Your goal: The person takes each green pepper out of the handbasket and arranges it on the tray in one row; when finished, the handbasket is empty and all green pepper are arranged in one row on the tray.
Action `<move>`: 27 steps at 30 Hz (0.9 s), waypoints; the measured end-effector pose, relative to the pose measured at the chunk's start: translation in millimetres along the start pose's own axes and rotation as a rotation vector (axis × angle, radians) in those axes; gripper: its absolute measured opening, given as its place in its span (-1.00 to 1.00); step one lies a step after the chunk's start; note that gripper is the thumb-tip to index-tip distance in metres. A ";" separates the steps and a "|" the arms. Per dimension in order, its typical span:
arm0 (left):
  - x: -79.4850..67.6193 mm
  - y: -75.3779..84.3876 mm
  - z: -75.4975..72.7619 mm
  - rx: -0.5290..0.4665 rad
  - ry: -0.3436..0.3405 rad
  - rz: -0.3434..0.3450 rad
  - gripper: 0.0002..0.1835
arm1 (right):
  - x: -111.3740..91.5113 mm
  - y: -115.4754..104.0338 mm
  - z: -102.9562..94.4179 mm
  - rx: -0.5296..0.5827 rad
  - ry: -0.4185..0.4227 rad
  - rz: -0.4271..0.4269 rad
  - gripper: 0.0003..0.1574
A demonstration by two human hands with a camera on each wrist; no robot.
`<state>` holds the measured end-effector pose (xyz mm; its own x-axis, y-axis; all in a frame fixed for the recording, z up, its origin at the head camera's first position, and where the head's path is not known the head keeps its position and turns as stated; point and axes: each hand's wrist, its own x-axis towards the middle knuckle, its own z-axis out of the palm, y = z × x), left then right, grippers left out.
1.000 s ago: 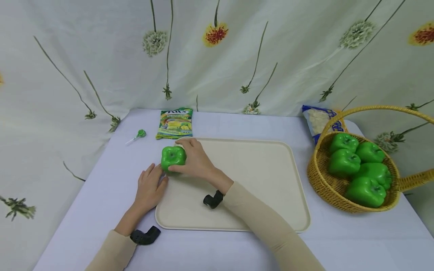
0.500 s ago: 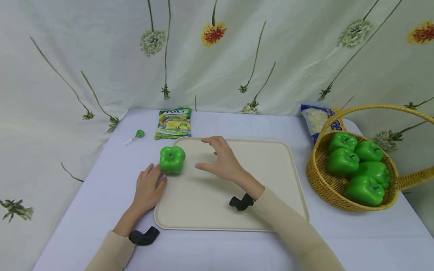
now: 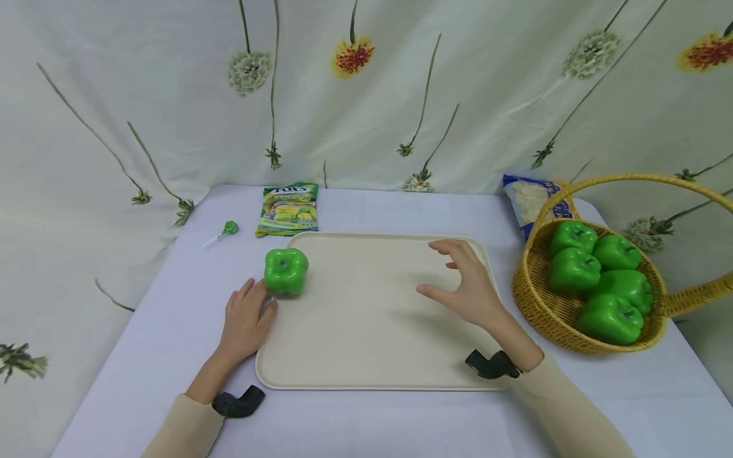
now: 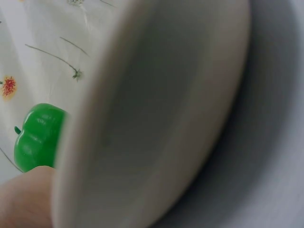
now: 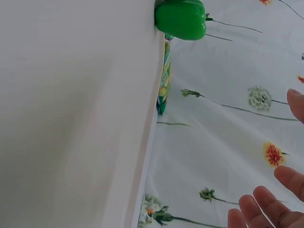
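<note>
A shiny green bell pepper [image 3: 286,271] stands upright at the far left corner of the cream tray [image 3: 366,343]. My left hand [image 3: 245,320] lies flat along the tray's left edge, fingertips right by the pepper. The left wrist view has the pepper [image 4: 39,137] just beyond my thumb, partly covered by the tray rim. Over the tray's right half is my right hand [image 3: 465,286], thumb and fingers spread apart with nothing between them. A yellow wicker basket [image 3: 523,299] with several green bell peppers [image 3: 609,318] stands to the right of that hand.
Behind the tray lies a green candy packet [image 3: 288,208], with a green lollipop [image 3: 230,228] to its left. A blue and yellow packet [image 3: 538,198] lies at the back right, partly behind the basket, whose tall handle [image 3: 630,180] arches above it. A flowered cloth hangs behind the table.
My right hand has let go of the bell pepper at the tray's left corner and moved right across the tray toward the basket. My left hand has stayed in place.
</note>
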<state>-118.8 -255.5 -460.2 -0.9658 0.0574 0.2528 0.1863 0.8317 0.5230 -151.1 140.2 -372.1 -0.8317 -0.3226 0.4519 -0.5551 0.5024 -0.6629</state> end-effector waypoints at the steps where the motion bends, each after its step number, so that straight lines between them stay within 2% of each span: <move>1: -0.1 -0.1 -0.3 0.001 0.004 0.002 -0.51 | -4.7 1.8 -6.3 -0.011 0.008 0.000 -0.13; 5: -0.2 -0.3 -1.6 0.001 0.014 0.012 -0.53 | -26.0 8.6 -31.3 -0.068 0.061 0.015 -0.12; 13: -0.4 -3.1 1.3 -0.014 0.028 0.026 -0.52 | -68.9 19.6 -90.4 -0.171 0.224 0.050 -0.02; 17: -0.4 -3.9 3.7 -0.016 0.026 0.031 -0.52 | -89.0 24.9 -122.2 -0.224 0.299 0.169 -0.07; 22: 0.7 -3.9 3.9 -0.017 0.025 0.037 -0.52 | -108.5 36.3 -149.3 -0.289 0.376 0.350 -0.12; 27: 0.0 -2.3 3.1 -0.023 0.025 0.032 -0.52 | -122.6 47.8 -164.8 -0.359 0.369 0.496 -0.10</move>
<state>-119.7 -255.7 -463.9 -0.9546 0.0698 0.2897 0.2214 0.8167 0.5329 -73.5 336.0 -360.8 -0.8909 0.2731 0.3630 -0.0214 0.7731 -0.6340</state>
